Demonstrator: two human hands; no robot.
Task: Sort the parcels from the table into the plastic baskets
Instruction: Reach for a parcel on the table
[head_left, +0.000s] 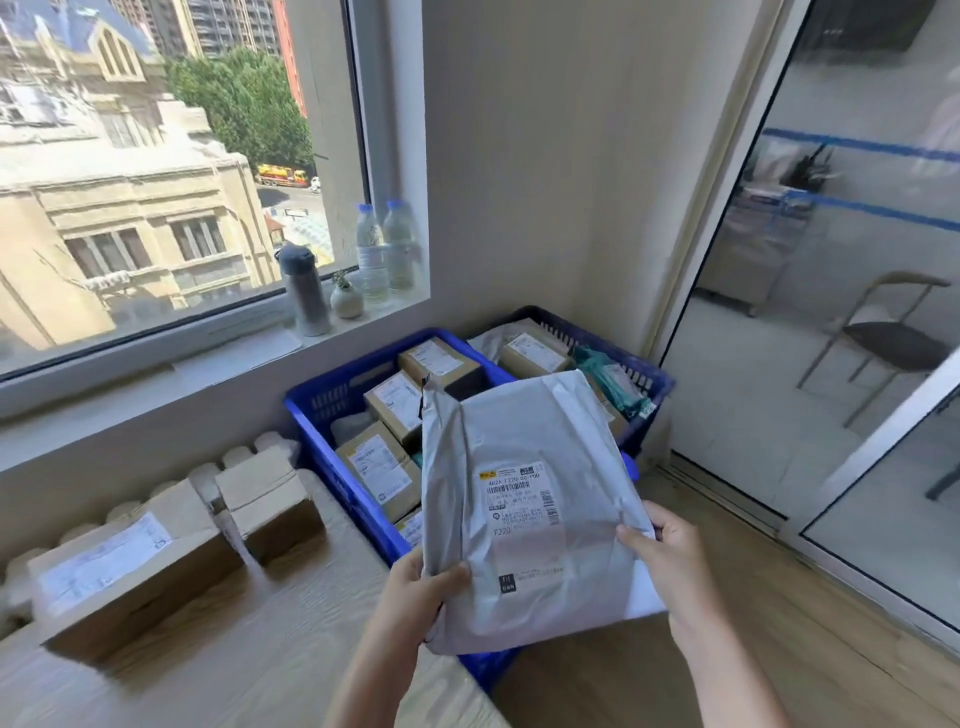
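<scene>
A grey plastic mailer parcel (524, 499) with a white shipping label is held up in the air over two blue plastic baskets. My left hand (423, 590) grips its lower left corner, thumb on the front. At the right edge my right hand (667, 556) grips it too. The near basket (317, 410) holds several brown cardboard parcels. Behind it, the far basket (649, 374) holds a box, a grey mailer and a green parcel. Two cardboard parcels lie on the wooden table: a large one (130, 566) and a smaller one (267, 501).
The windowsill carries a grey flask (304, 291), a small plant pot (345, 299) and two water bottles (387, 254). A white radiator (208, 475) runs behind the table. A glass partition (831, 312) stands to the right, with wooden floor below it.
</scene>
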